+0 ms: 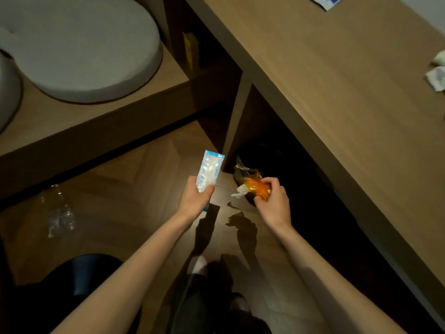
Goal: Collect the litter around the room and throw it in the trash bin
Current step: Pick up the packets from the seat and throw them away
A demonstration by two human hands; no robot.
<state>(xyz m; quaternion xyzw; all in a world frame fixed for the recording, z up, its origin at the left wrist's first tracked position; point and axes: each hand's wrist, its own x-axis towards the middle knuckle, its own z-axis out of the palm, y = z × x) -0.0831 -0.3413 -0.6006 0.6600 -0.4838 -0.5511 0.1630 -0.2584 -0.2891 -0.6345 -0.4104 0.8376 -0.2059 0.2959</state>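
With a sachet [209, 173] gripped in the left hand [194, 200] and an orange wrapper [255, 187] in the right hand [273, 202], the shadowed mid-frame bin [263, 154] may be missed.

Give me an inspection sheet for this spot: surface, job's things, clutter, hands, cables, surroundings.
Surface: wooden floor, dim, with hand shadows on it.
Job's things: blue-white packet; orange wrapper; dark trash bin under the desk, hard to make out.
Clutter: crushed clear bottle on the floor; crumpled white paper and blue wrapper on the desk.
Hands: left hand grips the packet; right hand grips the orange wrapper.
Cables: thin cord by the legs.
Surroundings: grey cushion on a bench.
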